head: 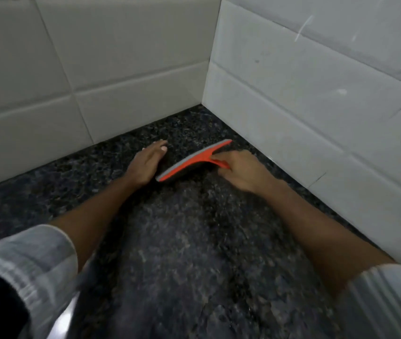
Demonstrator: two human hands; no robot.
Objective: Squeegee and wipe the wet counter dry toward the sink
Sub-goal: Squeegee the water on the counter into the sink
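An orange and grey squeegee (192, 161) lies with its blade on the dark speckled granite counter (189, 253), close to the back corner. My right hand (242, 171) is closed around its orange handle, just right of the blade. My left hand (146, 162) rests flat on the counter, fingers together, right beside the blade's left end; I cannot tell whether it touches the blade. The counter surface nearer to me looks streaked and dull. No sink is in view.
White tiled walls meet in a corner behind the squeegee: the back wall (96, 81) and the right wall (316, 106). A shiny pale strip (64, 316) shows at the lower left by my rolled-up sleeve.
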